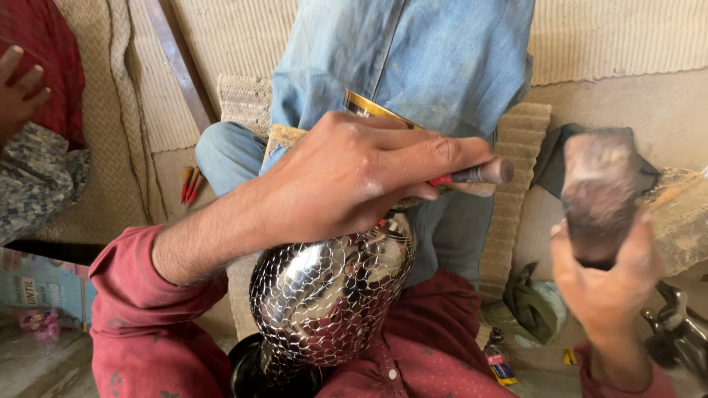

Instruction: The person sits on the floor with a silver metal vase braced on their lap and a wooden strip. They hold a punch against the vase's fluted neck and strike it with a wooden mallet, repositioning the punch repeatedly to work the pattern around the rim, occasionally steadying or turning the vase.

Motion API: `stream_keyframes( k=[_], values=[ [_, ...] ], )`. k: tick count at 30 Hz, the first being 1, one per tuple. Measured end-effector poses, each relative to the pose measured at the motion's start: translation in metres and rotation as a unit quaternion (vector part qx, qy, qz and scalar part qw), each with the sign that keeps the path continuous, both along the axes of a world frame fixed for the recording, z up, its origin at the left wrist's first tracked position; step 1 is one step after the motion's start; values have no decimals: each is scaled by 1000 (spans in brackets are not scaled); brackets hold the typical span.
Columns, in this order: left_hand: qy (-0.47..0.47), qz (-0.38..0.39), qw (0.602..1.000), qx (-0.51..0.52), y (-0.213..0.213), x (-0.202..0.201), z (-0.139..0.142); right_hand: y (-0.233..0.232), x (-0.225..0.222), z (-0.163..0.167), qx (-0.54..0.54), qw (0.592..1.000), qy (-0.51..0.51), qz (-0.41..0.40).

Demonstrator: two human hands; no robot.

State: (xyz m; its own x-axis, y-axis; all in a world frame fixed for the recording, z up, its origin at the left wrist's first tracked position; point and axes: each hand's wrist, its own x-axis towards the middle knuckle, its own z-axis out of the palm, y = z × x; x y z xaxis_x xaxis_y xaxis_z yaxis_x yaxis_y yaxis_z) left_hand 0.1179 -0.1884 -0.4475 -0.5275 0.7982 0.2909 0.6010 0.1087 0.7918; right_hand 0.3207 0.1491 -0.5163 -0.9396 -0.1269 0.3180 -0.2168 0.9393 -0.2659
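A shiny silver metal vase [328, 291] with a net-like engraved pattern lies across my lap, its gold-rimmed mouth [369, 109] pointing away from me. My left hand [354, 177] rests on the vase's upper body and grips a thin metal chisel [483, 173] with a red band, its blunt end pointing right. My right hand [605, 284] is raised at the right and clasps a worn, dark wooden mallet block [599, 195], blurred by motion, apart from the chisel. The chisel's tip is hidden under my left hand.
A person in a blue denim shirt [413, 59] sits right behind the vase. Another person's hand [21, 85] shows at the top left. Red pencil-like tools [189, 184] lie on the woven mat [236, 37]. Cloth and small items [531, 306] sit on the floor at right.
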Motion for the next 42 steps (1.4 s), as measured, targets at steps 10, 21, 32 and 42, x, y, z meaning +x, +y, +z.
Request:
stream_keyframes(
  k=[10,21,32,42],
  values=[
    [-20,-8,1000,19,-15,1,-5,23,-40,51,-93,980,-175,-8],
    [-136,175,969,112,-33,36,-29,7,-144,89,52,936,-327,123],
    [-176,211,953,125,-35,42,-26,-9,-190,111,96,904,-378,174],
    [-239,176,944,146,-37,40,-22,-38,-171,132,40,937,-318,140]
  ],
)
